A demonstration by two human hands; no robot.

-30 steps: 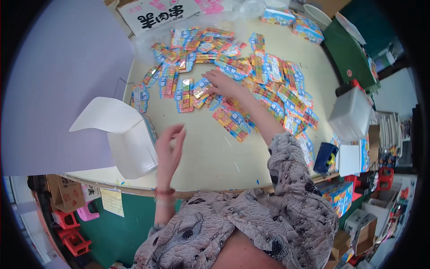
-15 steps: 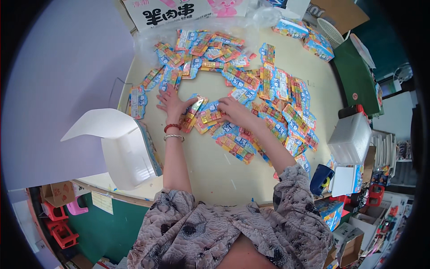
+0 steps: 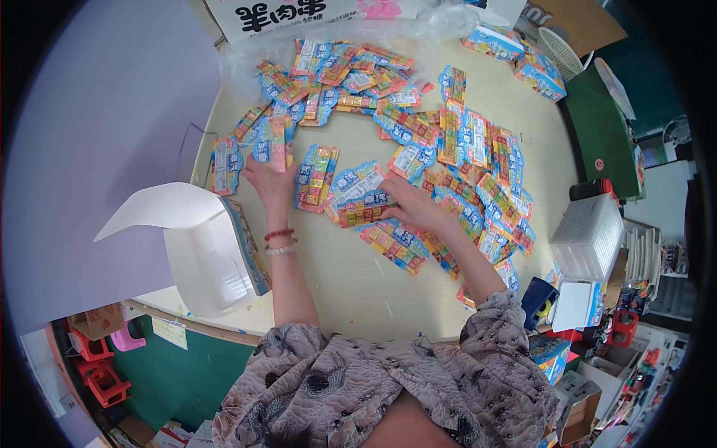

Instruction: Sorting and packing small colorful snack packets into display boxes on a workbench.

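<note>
Many flat blister packs of colourful candy with blue, yellow and pink card lie over the table. My left hand [image 3: 269, 183] is closed on the lower end of one candy pack [image 3: 278, 142], at the left of the spread. A single pack [image 3: 317, 178] lies flat between my hands. My right hand [image 3: 414, 205] grips the right end of another candy pack [image 3: 362, 212], its thumb below and fingers above. Against that pack lies one with its pale printed back up [image 3: 358, 181]. Some of my right fingertips are hidden.
An open white-lined display box [image 3: 213, 257] stands at the left table edge. Clear plastic wrap [image 3: 254, 71] and a large printed carton [image 3: 321, 16] are at the far side. Colourful boxes [image 3: 539, 75] stand far right; a clear plastic container [image 3: 586, 235] and dark blue cup [image 3: 538, 299] sit at the right.
My left hand has drawn back slightly left and closed on a pack. My right hand has moved right and nearer me, with a pack in its grip. The middle pack now lies more upright.
</note>
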